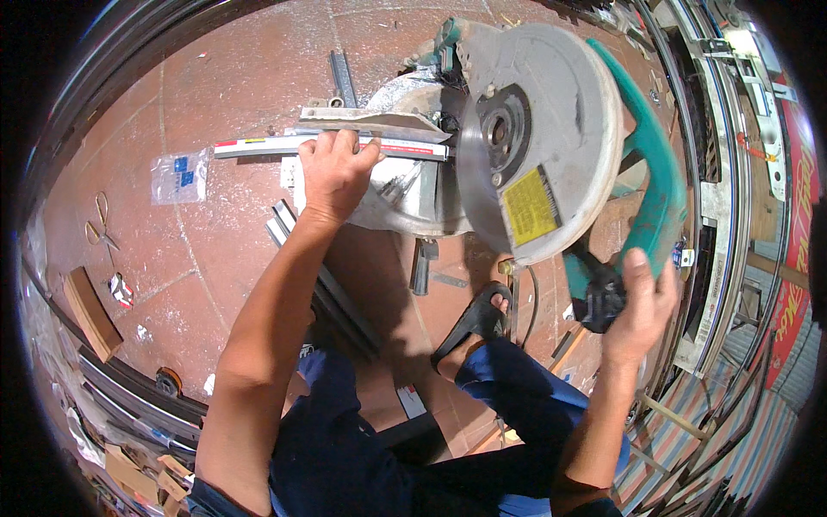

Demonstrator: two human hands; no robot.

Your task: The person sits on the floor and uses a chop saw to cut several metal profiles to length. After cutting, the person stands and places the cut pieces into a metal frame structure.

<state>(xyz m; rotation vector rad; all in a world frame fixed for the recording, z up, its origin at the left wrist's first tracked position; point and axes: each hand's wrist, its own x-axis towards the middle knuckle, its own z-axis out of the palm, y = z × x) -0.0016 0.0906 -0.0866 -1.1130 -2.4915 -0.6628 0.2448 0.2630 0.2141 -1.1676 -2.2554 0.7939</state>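
My left hand [334,172] is closed over a long white metal profile [258,147] with a red-marked strip, pressing it by the fence [379,121] of a miter saw. One end of the profile lies close to the saw blade [472,172]. The saw's round grey blade guard [560,129] carries a yellow label [531,205]. At the lower end of the green saw handle [659,202], my right hand [639,302] is curled against it, next to a black-wrapped part [603,297]. Its grip is partly hidden and slightly blurred.
Dark metal profiles [340,302] lie on the tiled floor between the saw and my legs. Scissors [102,226], a plastic bag [179,177] and a wooden block [92,314] are at the left. Long metal frames [711,215] stand along the right. My sandalled foot [482,323] is near the saw.
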